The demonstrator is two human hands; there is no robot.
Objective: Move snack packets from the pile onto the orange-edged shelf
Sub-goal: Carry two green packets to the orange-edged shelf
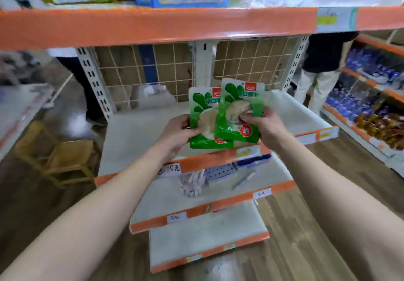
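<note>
Two snack packets (202, 108) (238, 97), tops up, long axes near-vertical, tight in both hands (180, 133) (263, 126).

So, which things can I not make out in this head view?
The pile of packets: outside the head view.
Left green packet: right side covered by the right green packet.
Print on both packets: blurred.
Handwritten price labels: too small to read.
Left hand: fingers hidden behind its packet.

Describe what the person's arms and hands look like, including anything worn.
Both arms are bare: no sleeve shows on the left forearm or the right forearm as far as the picture reaches. The left hand and the right hand are ungloved, with no watch, bracelet or ring visible.
</note>
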